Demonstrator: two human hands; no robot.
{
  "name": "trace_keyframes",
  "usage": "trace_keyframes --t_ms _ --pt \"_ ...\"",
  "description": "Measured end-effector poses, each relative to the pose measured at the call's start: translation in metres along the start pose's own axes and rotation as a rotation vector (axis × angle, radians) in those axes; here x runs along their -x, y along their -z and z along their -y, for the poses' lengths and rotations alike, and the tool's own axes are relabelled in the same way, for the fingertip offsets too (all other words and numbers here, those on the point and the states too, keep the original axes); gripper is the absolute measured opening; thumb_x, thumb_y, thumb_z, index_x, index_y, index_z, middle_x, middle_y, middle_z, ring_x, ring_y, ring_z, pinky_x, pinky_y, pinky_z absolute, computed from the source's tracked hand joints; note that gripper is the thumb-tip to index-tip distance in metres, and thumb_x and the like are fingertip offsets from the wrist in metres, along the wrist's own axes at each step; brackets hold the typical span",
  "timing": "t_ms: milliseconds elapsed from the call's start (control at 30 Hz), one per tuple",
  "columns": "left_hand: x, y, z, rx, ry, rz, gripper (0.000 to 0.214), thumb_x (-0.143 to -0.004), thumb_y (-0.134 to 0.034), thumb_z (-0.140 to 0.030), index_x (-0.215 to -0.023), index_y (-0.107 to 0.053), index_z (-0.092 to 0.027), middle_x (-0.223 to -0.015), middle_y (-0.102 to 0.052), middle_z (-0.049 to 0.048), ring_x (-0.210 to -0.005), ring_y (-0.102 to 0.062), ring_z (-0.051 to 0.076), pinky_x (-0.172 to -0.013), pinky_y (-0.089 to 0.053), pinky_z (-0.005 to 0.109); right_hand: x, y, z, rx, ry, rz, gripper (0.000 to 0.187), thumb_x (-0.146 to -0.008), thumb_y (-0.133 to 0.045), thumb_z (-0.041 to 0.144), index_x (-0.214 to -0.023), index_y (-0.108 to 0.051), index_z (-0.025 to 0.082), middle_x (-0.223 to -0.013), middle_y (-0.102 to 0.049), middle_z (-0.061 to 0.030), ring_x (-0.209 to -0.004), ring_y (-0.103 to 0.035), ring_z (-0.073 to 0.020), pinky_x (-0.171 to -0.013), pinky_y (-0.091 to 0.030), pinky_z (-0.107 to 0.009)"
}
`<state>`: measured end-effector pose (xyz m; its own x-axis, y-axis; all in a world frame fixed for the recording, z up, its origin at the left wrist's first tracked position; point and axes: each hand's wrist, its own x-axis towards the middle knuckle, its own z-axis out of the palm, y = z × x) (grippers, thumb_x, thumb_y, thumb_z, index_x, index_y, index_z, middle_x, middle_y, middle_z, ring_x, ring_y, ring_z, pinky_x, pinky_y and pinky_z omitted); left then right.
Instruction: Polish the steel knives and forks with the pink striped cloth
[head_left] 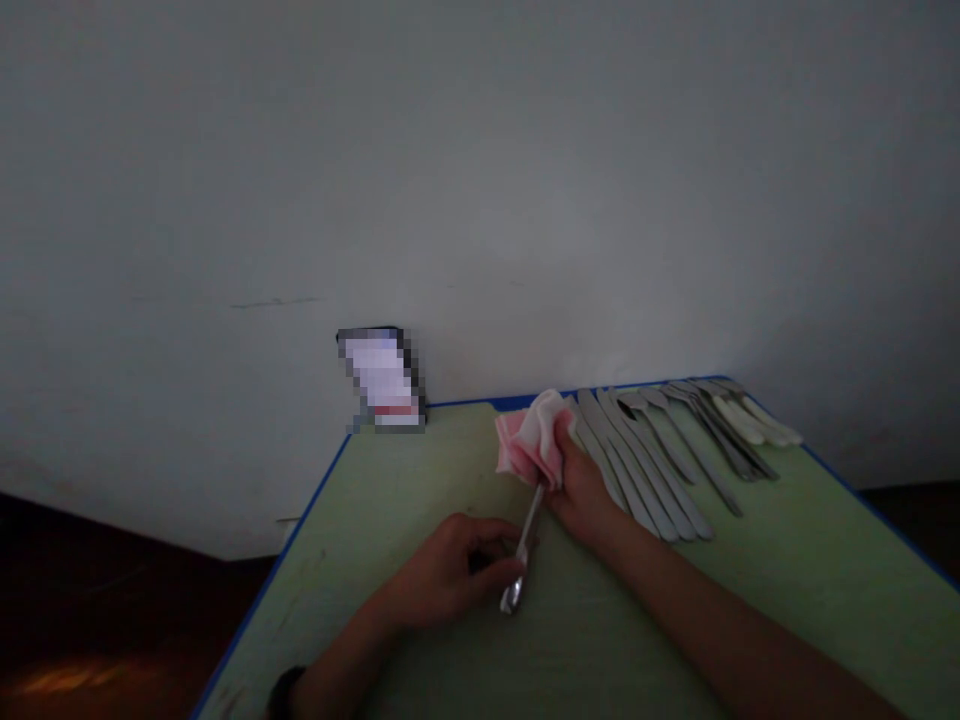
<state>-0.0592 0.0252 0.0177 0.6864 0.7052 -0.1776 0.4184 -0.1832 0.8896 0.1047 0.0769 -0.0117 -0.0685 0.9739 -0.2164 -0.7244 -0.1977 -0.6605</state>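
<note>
Over the front middle of the table, my left hand [457, 565] pinches a shiny metal piece of cutlery [531, 518] between thumb and fingers, close to its near end. The far end disappears into a pink and white cloth [536, 440], so I cannot tell what kind of cutlery it is. My right hand [581, 490] is closed on the cloth, which is bunched around that hidden end. Just right of my right hand lie several table knives [637, 470], side by side with their handles toward me.
Several spoons [697, 450] and dark slim cutlery [724, 435] lie farther right, beside white-handled pieces [757, 420] near the right edge. A phone [382, 375], its screen blurred, leans on the wall [480, 180] at the back left corner. The green table [360, 520] has blue edging.
</note>
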Motion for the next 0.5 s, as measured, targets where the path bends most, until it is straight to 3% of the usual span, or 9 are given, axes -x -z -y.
trace_keyframes --t_ms 100,267,367,500 --pt "0.002 0.002 -0.005 -0.138 -0.005 0.03 0.032 -0.077 -0.065 -0.036 -0.102 -0.063 -0.016 -0.072 -0.065 -0.0007 -0.062 -0.056 0.012 -0.055 -0.038 0.019 -0.005 0.004 -0.002 -0.085 -0.051 -0.042 0.042 -0.076 -0.057 0.06 -0.083 -0.067 0.019 -0.075 -0.068 -0.005 -0.068 -0.061 -0.018 -0.062 -0.048 -0.031" --pt "0.003 0.0 -0.013 -0.28 -0.024 0.019 0.049 -0.061 -0.078 -0.038 -0.103 -0.063 -0.021 -0.075 -0.066 -0.004 -0.062 -0.058 0.012 -0.062 -0.042 0.021 -0.009 0.01 -0.007 -0.071 -0.071 0.018 0.044 -0.076 -0.055 0.062 -0.086 -0.066 0.02 -0.072 -0.067 -0.0051 -0.069 -0.061 -0.0194 -0.061 -0.048 -0.033" --pt "0.002 -0.003 -0.013 -0.368 -0.033 -0.019 0.038 -0.061 -0.078 -0.034 -0.095 -0.065 -0.022 -0.073 -0.065 -0.0052 -0.065 -0.058 0.012 -0.07 -0.042 0.023 -0.008 0.007 -0.006 -0.071 -0.083 0.049 0.043 -0.076 -0.055 0.061 -0.082 -0.065 0.019 -0.069 -0.066 -0.0052 -0.067 -0.06 -0.0193 -0.06 -0.047 -0.032" --pt "0.0 -0.006 -0.009 -0.337 -0.007 -0.046 0.037 -0.067 -0.069 -0.024 -0.102 -0.06 -0.02 -0.072 -0.062 -0.0054 -0.06 -0.055 0.01 -0.058 -0.04 0.019 -0.005 0.004 -0.005 0.025 -0.005 0.052 0.044 -0.073 -0.058 0.061 -0.076 -0.065 0.018 -0.067 -0.064 -0.0043 -0.062 -0.056 -0.0166 -0.059 -0.044 -0.03"
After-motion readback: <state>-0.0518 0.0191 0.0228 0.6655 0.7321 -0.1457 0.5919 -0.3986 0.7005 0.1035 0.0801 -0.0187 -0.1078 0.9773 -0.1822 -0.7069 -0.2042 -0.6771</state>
